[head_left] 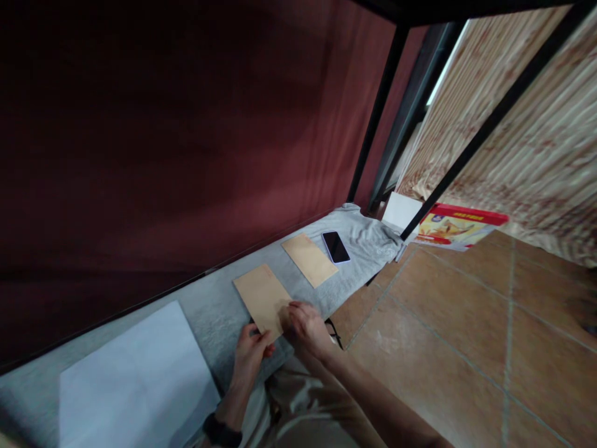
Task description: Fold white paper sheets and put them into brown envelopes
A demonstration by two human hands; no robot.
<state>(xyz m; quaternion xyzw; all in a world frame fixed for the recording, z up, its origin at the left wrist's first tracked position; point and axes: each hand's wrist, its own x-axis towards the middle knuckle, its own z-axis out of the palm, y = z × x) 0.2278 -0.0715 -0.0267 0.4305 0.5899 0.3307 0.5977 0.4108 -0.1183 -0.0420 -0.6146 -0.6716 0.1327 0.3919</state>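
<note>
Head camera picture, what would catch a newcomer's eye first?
Probably the two hands, left hand and right hand, both on the near end of a brown envelope lying on a grey cloth. Farther along the cloth lie a second envelope and a dark phone, beside each other. A big dark red curtain fills the background.

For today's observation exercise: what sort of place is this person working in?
Probably a room in a home, not a workshop: a low surface under a grey cloth, a terracotta tiled floor, patterned curtains, and a phone beside brown envelopes.
</note>
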